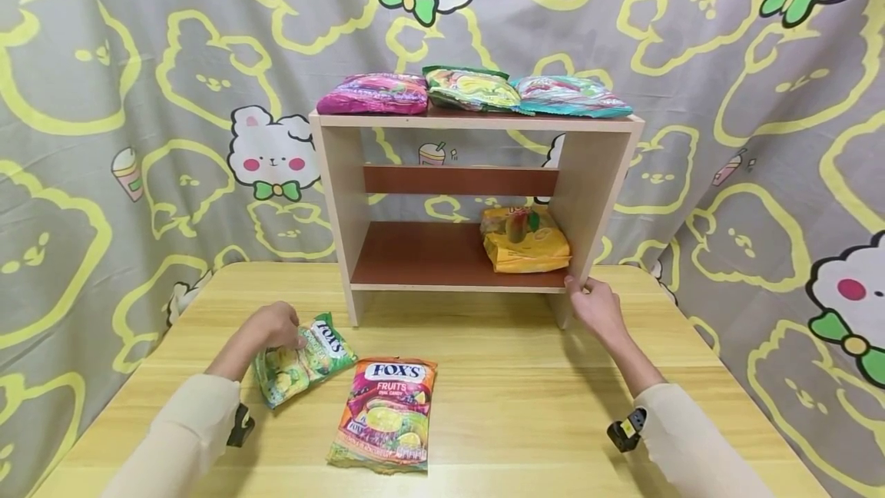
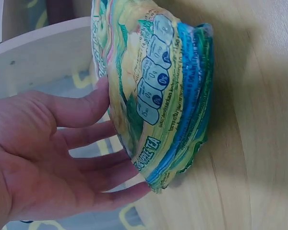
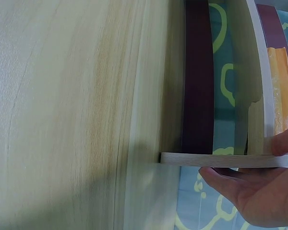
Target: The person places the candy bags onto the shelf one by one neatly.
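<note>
My left hand (image 1: 275, 329) pinches a green Fox's candy bag (image 1: 314, 360) at the left of the table. In the left wrist view, the thumb and fingers of the left hand (image 2: 62, 153) are at the edge of the green bag (image 2: 153, 91), whose printed end faces the camera. My right hand (image 1: 598, 304) grips the lower right side panel of a small wooden shelf (image 1: 459, 288). The right wrist view has the right hand's thumb and fingers (image 3: 221, 184) on opposite faces of that panel. An orange Fox's Fruits bag (image 1: 383, 413) lies flat between the hands.
A yellow candy bag (image 1: 528, 248) sits at the right end of the lower shelf board. On top stand a purple bag (image 1: 376, 94), a green-and-yellow bag (image 1: 472, 89) and a teal bag (image 1: 574, 97). A patterned curtain (image 1: 166, 98) hangs behind the table (image 1: 525, 421).
</note>
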Motion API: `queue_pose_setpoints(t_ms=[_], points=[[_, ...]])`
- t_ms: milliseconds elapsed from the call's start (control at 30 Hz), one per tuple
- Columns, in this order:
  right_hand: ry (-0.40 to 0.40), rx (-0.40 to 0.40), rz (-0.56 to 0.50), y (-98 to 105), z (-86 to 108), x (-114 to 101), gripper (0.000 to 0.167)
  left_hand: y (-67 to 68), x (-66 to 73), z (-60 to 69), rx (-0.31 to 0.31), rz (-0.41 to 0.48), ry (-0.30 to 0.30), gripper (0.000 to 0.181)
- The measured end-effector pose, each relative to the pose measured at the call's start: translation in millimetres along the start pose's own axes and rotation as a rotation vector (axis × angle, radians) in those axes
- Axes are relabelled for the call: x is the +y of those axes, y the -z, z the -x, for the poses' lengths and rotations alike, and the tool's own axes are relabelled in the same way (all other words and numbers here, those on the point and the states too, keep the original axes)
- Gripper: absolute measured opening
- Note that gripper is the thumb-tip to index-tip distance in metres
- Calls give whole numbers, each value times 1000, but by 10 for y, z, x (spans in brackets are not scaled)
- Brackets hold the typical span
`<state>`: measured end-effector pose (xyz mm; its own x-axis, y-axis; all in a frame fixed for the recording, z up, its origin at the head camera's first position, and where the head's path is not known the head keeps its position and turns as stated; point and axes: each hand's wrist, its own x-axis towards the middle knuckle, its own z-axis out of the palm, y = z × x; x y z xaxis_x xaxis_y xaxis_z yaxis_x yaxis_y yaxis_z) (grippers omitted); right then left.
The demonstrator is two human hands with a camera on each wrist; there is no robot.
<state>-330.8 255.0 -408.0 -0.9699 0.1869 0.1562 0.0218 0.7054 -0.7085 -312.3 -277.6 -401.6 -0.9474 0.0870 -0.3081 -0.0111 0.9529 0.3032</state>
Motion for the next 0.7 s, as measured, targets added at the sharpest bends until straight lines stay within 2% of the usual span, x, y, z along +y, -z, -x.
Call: queue_pose_setpoints(t_ms=[200, 433, 700], points=[[5, 3, -2, -5, -3, -4, 53, -6, 10, -11, -9, -21, 26, 43], [7, -1, -4, -18, 0, -1, 52, -32, -10, -10, 13, -15, 44, 38], [-1, 1, -14, -6, 8, -13, 51, -51, -46, 7, 43, 10, 1, 55]])
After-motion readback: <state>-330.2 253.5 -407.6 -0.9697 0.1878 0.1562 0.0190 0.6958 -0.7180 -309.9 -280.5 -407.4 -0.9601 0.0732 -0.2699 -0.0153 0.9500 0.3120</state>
